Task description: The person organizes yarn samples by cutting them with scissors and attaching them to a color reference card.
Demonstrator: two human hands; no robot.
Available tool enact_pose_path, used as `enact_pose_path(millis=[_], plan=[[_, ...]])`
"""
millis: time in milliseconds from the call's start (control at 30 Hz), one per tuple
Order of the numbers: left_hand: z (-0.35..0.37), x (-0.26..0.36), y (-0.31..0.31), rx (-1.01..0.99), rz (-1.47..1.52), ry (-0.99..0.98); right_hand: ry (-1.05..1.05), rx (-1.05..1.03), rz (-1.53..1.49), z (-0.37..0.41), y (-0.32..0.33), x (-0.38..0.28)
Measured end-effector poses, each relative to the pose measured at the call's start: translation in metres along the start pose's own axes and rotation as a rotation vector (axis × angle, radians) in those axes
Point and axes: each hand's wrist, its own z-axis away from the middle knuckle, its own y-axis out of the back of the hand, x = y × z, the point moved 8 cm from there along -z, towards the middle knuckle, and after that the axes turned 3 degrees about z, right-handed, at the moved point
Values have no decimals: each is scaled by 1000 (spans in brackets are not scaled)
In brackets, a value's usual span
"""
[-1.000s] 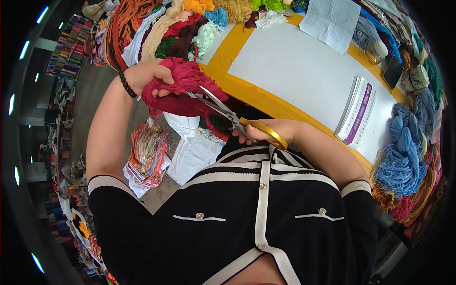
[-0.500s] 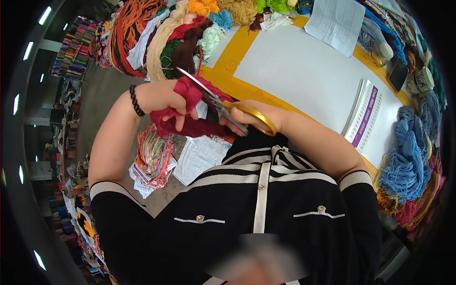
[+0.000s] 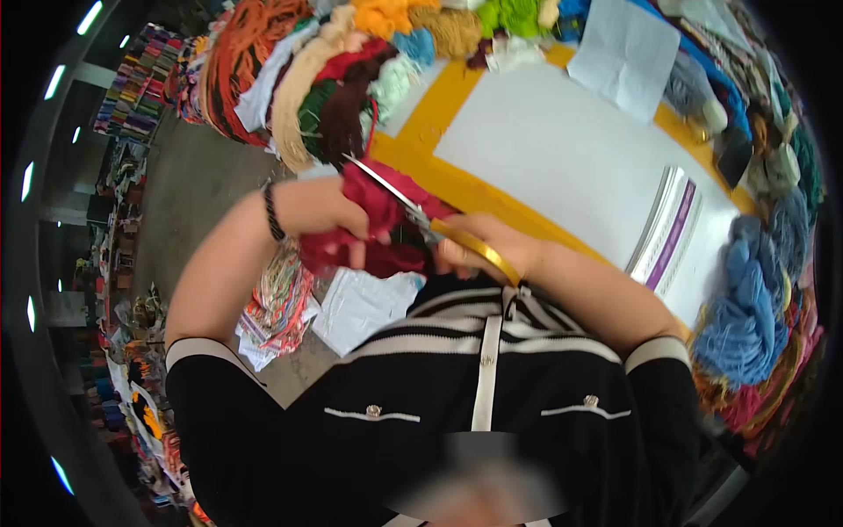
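My left hand (image 3: 332, 212) is closed around a bundle of dark red yarn (image 3: 373, 189), a skein by its look, which spreads on both sides of the fingers. Gold-handled scissors (image 3: 485, 250) are in my right hand (image 3: 496, 241), fingers wrapped about the handles. Their blades point up and left across the red yarn, near my left hand. Motion blur hides whether the blades are fully closed. Part of the yarn hangs between the two hands, just off the table edge.
A white table (image 3: 527, 132) edged with yellow tape lies ahead. Colourful yarn hanks (image 3: 303, 114) are piled along its far left, blue yarn (image 3: 738, 307) at right. A purple-striped card (image 3: 672, 233) and a paper sheet (image 3: 623, 57) rest on top. Below left, white packets (image 3: 364, 307) lie low.
Both hands have shifted slightly right and down, with the red yarn and the scissors. The scissors' blades look closer together, and the hands are more blurred.
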Motion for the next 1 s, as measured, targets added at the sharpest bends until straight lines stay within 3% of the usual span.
enact_pose_path(millis=[33,100,167,367,467,533,633,700,767,867,1000], plan=[[-7,-4,-1,-1,-44,-32,95,63,-32,-4,3,-9],[-8,-15,1,-69,-66,-11,-12,-25,6,-6,-1,3],[-9,-22,18,-16,-24,-38,-136,-53,21,4,5,11],[-26,-33,1,-55,-82,-25,-65,-16,-80,-6,-4,9],[-16,-36,21,-13,53,-7,-146,-38,-48,4,3,16],[-27,-44,18,-57,-45,24,-212,-17,-2,3,6,16],[-21,-32,-7,-34,-107,92,-79,1,12,-14,-3,14],[-18,-37,5,-38,-151,127,-188,-89,-33,-2,-2,17],[-14,-40,15,8,-92,121,-255,-36,-14,7,1,23],[-19,-44,-3,-12,-208,201,-105,-39,91,-8,-4,17],[-21,-45,-2,-71,-228,121,-147,-70,-77,-2,-11,8]])
